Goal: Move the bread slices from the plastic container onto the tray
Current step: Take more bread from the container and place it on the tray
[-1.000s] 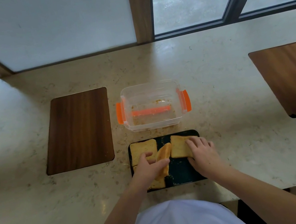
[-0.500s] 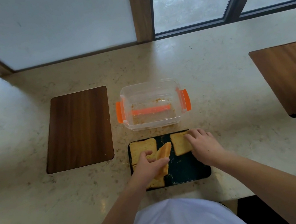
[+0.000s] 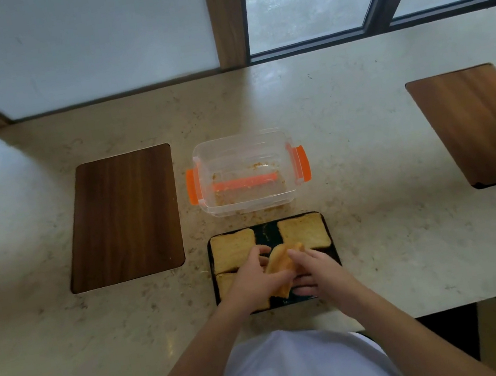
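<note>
The clear plastic container [image 3: 246, 173] with orange clips holds only crumbs. In front of it lies the black tray [image 3: 333, 245]. One bread slice [image 3: 233, 250] lies flat at the tray's back left, another bread slice [image 3: 305, 231] at the back right. A third slice [image 3: 224, 284] shows at the front left, partly under my left wrist. My left hand [image 3: 256, 279] grips a tilted bread slice [image 3: 280, 264] over the tray's middle. My right hand [image 3: 313, 270] touches that same slice from the right, fingers curled around it.
The marble counter [image 3: 367, 169] carries a wooden board [image 3: 124, 215] left of the container and another wooden board [image 3: 483, 124] at the far right. Crumbs lie between container and tray. Windows stand behind the counter. The counter's front edge is close to my body.
My right hand let go of the back-right slice, which now lies flat, and moved left to the tilted slice held by my left hand.
</note>
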A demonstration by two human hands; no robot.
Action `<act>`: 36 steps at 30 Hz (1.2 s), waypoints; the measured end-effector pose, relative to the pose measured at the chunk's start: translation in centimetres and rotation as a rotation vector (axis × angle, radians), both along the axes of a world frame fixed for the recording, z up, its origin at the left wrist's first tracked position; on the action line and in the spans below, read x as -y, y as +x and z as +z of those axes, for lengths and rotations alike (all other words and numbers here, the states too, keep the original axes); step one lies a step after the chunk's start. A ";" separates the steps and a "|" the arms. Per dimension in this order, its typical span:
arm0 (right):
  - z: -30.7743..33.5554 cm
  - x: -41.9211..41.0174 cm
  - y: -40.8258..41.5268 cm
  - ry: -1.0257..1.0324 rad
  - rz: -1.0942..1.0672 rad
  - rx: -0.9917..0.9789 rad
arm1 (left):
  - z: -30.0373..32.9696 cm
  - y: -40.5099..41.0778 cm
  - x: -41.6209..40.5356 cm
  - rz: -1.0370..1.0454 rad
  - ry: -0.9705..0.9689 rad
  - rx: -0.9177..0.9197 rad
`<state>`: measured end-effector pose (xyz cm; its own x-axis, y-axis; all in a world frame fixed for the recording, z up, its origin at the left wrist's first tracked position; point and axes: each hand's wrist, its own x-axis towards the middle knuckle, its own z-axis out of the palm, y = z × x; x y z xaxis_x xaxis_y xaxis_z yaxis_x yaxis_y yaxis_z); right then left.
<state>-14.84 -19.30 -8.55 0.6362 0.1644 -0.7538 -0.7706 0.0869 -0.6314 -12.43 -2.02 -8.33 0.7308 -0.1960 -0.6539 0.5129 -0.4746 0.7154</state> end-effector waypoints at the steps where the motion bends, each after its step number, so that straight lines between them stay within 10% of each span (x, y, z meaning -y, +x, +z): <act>1: -0.2 0.1 -0.3 0.026 -0.037 -0.019 | 0.0 -0.2 0.3 -0.046 -0.002 0.002; 8: -1.5 3.2 -1.5 0.149 -0.349 -0.094 | -0.4 -0.6 1.8 0.128 0.024 -0.074; 14: -1.7 4.3 -2.2 0.306 -0.350 -0.056 | -0.1 -1.0 1.5 0.307 -0.315 -0.344; 19: -1.6 4.7 -2.1 -0.170 -0.075 0.074 | -0.1 -0.6 2.8 0.241 -0.152 -0.210; 27: -1.3 7.0 -2.2 -0.056 -0.168 0.057 | 0.0 -0.2 3.3 0.192 -0.142 -0.209; 33: 0.2 8.0 0.9 -0.266 0.289 0.179 | 0.6 1.9 3.1 -0.336 0.183 0.362; 36: 1.8 7.8 3.8 -0.344 0.532 0.280 | 1.3 3.1 4.5 -0.520 0.100 0.362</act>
<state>-11.02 -27.10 -6.79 0.7138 0.2885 -0.6382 -0.4570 -0.4987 -0.7365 -9.37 -6.50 -7.01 0.7346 -0.5352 -0.4170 -0.0681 -0.6697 0.7395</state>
